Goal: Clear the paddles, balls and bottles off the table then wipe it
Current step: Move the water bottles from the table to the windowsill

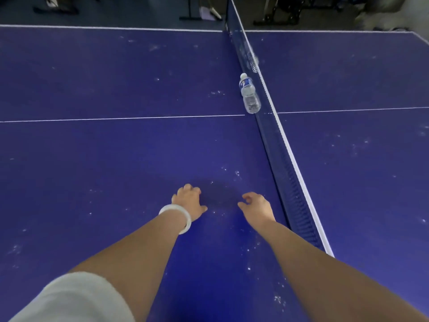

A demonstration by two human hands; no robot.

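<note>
A clear plastic water bottle (249,94) with a white cap and blue label lies on its side on the blue table tennis table (104,147), right against the net (276,145). Both my arms reach out over the near half of the table. My left hand (189,201), with a white bangle on the wrist, hovers over the surface, its fingers loosely curled and holding nothing. My right hand (255,206) is a little to the right, near the net, fingers also loosely curled and holding nothing. The bottle lies well beyond both hands. No paddles or balls are in view.
The net with its white top band runs diagonally from the far edge to the near right. White specks and smudges dot the table. Beyond the far edge stand dark table legs and equipment (278,12) on the floor.
</note>
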